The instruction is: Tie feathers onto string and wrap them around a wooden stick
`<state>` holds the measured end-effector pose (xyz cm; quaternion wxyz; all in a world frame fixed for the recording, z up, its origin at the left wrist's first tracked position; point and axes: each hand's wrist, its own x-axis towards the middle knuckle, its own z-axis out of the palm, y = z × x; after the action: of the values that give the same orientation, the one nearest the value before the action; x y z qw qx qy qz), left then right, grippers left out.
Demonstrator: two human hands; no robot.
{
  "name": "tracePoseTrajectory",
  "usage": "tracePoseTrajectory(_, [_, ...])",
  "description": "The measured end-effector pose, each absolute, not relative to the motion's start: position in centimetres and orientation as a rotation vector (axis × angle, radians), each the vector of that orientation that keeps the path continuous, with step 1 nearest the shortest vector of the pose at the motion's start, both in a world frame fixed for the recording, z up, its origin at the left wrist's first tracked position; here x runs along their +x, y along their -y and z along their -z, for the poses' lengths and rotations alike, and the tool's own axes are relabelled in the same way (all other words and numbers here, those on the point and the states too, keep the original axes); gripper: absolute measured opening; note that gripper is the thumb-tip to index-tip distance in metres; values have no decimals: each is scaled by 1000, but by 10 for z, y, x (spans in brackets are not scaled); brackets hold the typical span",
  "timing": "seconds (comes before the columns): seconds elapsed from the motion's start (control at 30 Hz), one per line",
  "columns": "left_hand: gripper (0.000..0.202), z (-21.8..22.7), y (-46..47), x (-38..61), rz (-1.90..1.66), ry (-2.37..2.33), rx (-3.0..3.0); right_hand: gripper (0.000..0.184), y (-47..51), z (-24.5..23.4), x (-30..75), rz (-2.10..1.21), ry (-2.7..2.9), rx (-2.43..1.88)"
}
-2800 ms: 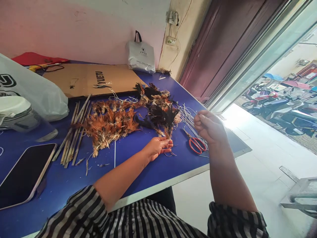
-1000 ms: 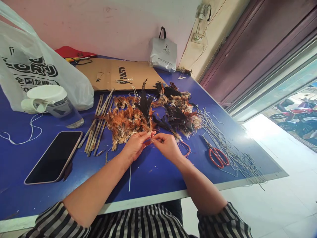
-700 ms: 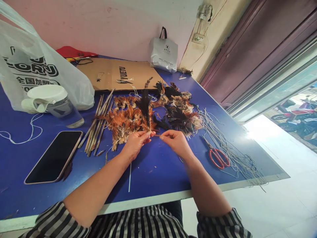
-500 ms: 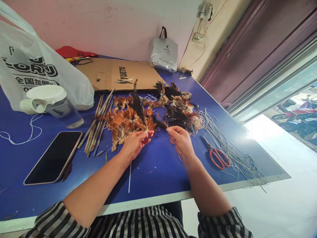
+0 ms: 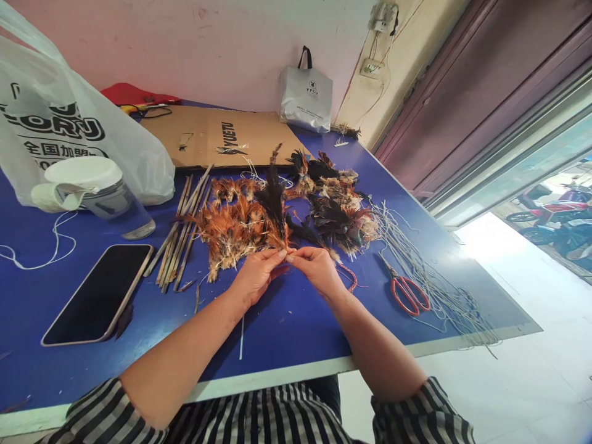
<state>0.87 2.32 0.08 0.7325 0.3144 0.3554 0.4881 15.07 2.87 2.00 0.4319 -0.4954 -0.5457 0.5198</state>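
Note:
My left hand [image 5: 259, 274] is closed in a pinch on the base of a small upright bunch of feathers [image 5: 272, 200], with long black ones rising above brown ones. My right hand [image 5: 317, 268] meets it there, thumb and finger pressed together at the same quill ends; what lies between those fingertips is too small to make out. Just behind the hands spreads a pile of orange-brown feather bunches [image 5: 224, 231]. To its right lie darker feather bunches [image 5: 335, 216]. A thin reddish strand [image 5: 354, 280] shows beside my right wrist.
Red-handled scissors [image 5: 409, 296] and loose grey strings [image 5: 430, 277] lie on the right. Thin sticks [image 5: 185, 237], a phone [image 5: 97, 296], a lidded clear cup [image 5: 111, 197] and a white plastic bag [image 5: 143, 154] are left. Flat cardboard [image 5: 194, 139] and a silver bag [image 5: 305, 98] stand behind.
My right hand has moved left from beside the dark feathers to my left hand, and its fingers now meet the base of the held bunch. The bunch has shifted slightly right.

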Motion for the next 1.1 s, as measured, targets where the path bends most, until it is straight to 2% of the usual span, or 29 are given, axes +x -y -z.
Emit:
tracePoseTrajectory(0.37, [21, -2, -25, 7, -1065, -755, 717, 32, -34, -24, 172, -1479, 1660, -1329])
tracePoseTrajectory(0.57, [19, -7, -29, -2, -981, -880, 738, 21, -36, -37, 191, -1343, 1753, -1344])
tracePoseTrajectory(0.83, [12, -10, -26, 0, -773, -831, 732, 17, -30, -43, 186, -1425, 1911, -1177])
tracePoseTrajectory(1.1, [13, -9, -25, -1, -669, -731, 705, 20, -28, -44, 183, -1301, 1882, -1190])
